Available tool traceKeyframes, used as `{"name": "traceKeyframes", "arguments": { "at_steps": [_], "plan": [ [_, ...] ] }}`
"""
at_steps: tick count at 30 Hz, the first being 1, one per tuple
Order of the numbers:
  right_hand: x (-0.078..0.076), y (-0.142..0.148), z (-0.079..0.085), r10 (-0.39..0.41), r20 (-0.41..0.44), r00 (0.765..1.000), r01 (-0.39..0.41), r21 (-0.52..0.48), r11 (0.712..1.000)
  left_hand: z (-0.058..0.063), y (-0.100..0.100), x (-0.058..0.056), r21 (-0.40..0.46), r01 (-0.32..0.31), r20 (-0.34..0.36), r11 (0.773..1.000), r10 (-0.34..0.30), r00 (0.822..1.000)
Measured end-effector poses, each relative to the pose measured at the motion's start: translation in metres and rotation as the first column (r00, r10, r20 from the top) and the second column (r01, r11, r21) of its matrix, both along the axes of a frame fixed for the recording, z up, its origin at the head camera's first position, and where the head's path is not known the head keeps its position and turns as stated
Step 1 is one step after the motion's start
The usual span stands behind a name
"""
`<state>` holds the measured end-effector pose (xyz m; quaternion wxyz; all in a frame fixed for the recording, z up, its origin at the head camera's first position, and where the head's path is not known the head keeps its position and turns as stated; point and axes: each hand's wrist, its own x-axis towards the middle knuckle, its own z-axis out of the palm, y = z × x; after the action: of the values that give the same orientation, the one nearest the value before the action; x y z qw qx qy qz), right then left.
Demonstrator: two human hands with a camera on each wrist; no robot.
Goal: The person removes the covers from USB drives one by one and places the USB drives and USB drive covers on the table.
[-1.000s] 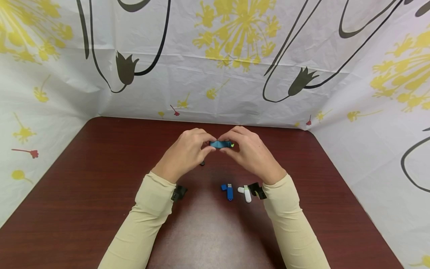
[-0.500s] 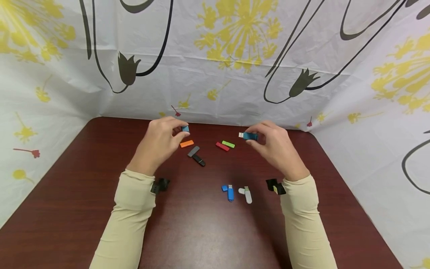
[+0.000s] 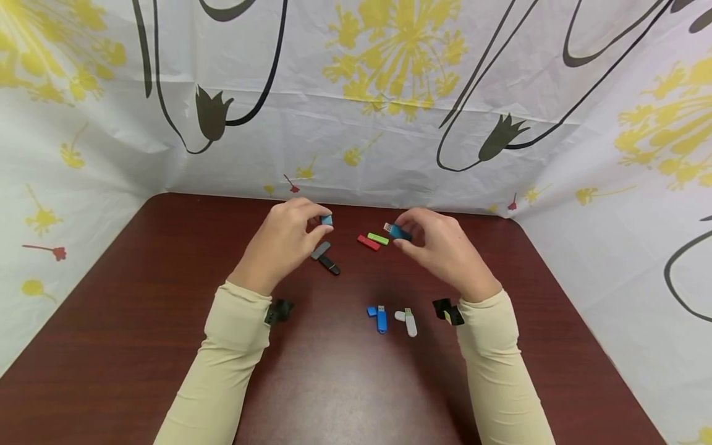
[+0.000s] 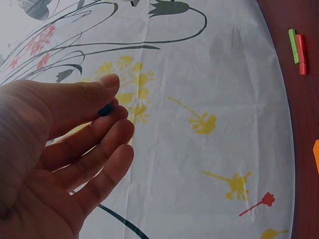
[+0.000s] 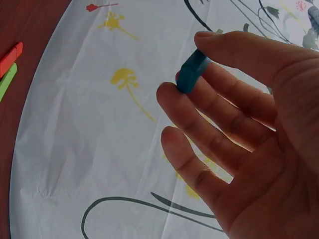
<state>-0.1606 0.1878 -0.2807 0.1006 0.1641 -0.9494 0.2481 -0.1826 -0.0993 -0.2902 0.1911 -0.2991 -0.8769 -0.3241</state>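
Observation:
My left hand [image 3: 283, 244] pinches a small teal cap [image 3: 327, 220] between thumb and fingertips, above the far part of the table. Most of that cap is covered by the fingers in the left wrist view. In my right hand [image 3: 442, 250] is a teal USB stick [image 3: 400, 232], pinched at its body, its bare metal plug pointing left toward the cap. Cap and stick are apart. The right wrist view shows the teal body [image 5: 192, 72] between thumb and fingers, the other fingers loosely spread.
Red [image 3: 368, 242] and green [image 3: 378, 238] sticks lie between the hands. A grey piece [image 3: 321, 250] touches or nearly touches a black stick [image 3: 329, 266]. Nearer lie an uncapped blue USB stick [image 3: 381, 321] and a white one [image 3: 410, 324], caps beside them. An orange stick [image 4: 316, 153] shows at the left wrist view's edge.
The hands were together on the teal USB stick, then parted with the cap in the left and the stick in the right. Since then both have moved back inward, closer to each other.

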Motion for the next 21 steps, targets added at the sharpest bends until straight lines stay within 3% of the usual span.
{"name": "traceKeyframes", "arguments": {
  "at_steps": [6,11,21],
  "plan": [
    [0.0,-0.01,-0.005,0.035,0.105,0.994,-0.041,0.053,0.998,-0.001,0.002,0.0,0.003,0.013,0.014,1.0,-0.013,1.0],
    [0.0,-0.022,-0.012,0.114,0.132,0.985,-0.131,0.132,0.983,-0.001,0.003,0.001,-0.005,0.009,0.022,1.0,-0.009,1.0],
    [-0.003,-0.051,-0.033,0.215,0.181,0.96,-0.246,0.166,0.955,-0.002,0.004,0.001,-0.003,0.018,0.026,1.0,-0.018,1.0]
  ]
}}
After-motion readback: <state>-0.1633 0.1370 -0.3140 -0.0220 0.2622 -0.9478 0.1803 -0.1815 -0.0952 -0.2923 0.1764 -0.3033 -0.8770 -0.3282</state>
